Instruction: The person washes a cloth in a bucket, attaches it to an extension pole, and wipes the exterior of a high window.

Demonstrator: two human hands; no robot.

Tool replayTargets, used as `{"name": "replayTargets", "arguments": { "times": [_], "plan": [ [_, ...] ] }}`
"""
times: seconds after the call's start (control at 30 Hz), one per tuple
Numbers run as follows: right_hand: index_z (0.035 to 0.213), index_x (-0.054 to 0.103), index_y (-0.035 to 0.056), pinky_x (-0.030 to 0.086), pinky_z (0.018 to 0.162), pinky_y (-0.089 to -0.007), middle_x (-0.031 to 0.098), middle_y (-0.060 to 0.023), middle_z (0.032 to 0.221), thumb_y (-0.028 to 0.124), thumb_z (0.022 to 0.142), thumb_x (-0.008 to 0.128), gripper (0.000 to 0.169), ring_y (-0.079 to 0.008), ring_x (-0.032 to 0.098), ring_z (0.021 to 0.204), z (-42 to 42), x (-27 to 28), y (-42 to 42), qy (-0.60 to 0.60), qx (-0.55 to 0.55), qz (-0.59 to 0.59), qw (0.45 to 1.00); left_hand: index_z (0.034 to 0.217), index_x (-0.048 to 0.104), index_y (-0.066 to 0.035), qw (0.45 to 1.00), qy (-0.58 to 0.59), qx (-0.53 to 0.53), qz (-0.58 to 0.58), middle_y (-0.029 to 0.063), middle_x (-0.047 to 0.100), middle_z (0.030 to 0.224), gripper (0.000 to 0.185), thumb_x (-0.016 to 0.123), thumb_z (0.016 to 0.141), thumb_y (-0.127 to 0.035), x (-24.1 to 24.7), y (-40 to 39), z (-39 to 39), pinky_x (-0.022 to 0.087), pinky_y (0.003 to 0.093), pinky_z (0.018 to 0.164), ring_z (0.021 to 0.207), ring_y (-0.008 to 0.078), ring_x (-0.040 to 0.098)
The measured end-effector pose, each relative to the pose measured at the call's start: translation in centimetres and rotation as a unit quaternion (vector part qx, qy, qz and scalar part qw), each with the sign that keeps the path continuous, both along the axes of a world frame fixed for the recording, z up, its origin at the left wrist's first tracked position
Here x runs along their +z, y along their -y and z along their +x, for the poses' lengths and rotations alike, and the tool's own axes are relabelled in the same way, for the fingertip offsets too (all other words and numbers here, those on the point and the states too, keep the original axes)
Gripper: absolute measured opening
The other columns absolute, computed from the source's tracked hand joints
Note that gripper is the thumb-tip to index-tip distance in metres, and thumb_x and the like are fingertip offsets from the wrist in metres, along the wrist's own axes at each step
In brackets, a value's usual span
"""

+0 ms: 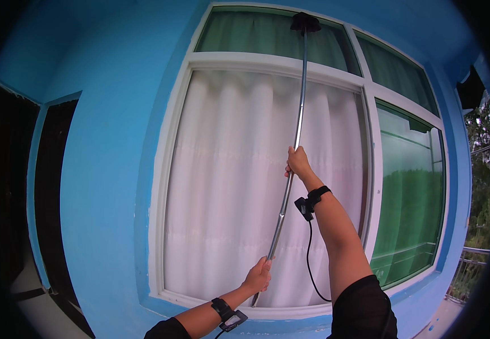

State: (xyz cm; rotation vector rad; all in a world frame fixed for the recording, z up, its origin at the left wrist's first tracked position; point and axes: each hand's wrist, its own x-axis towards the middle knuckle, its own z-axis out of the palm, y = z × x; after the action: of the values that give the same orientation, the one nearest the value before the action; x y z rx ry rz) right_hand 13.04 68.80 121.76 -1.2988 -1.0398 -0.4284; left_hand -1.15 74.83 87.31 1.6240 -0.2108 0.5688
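Observation:
My left hand (258,276) grips a long metal pole (300,120) near its lower end. Higher up, my right hand (298,162) is wrapped around the same pole at about its middle. At the top of the pole is a dark cleaning head (305,23), which looks like a cloth mop, against the upper green-tinted window pane (245,31). The pole stands slightly tilted in front of white curtains (236,182), which show in the large lower opening. Both wrists wear black straps with small devices and cables.
A white window frame (270,61) surrounds the panes, set in a blue wall (105,182). To the right is a green glass pane (410,203) with reflections. Dark doorways (54,169) lie at the left. A metal railing (471,258) and trees (482,178) are at the far right.

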Motion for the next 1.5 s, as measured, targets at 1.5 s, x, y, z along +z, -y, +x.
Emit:
{"name": "replayTargets", "arguments": {
  "times": [1.5],
  "plan": [
    [0.082, 0.038, -0.003, 0.049, 0.036, -0.0374, 0.043, -0.0089, 0.06, 0.018, 0.095, 0.037, 0.024, -0.0195, 0.049, 0.044, -17.5, 6.0, -15.5, -0.003, 0.2, -0.006, 0.98, 0.134, 0.043, -0.003, 0.973, 0.123, -0.044, -0.191, 0.006, 0.051, 0.068, 0.039, 0.046, 0.1, -0.022, 1.7, -14.2, -20.5, 0.031, 0.0209, 0.038, 0.043, 0.0076, 0.038]
  ]
}}
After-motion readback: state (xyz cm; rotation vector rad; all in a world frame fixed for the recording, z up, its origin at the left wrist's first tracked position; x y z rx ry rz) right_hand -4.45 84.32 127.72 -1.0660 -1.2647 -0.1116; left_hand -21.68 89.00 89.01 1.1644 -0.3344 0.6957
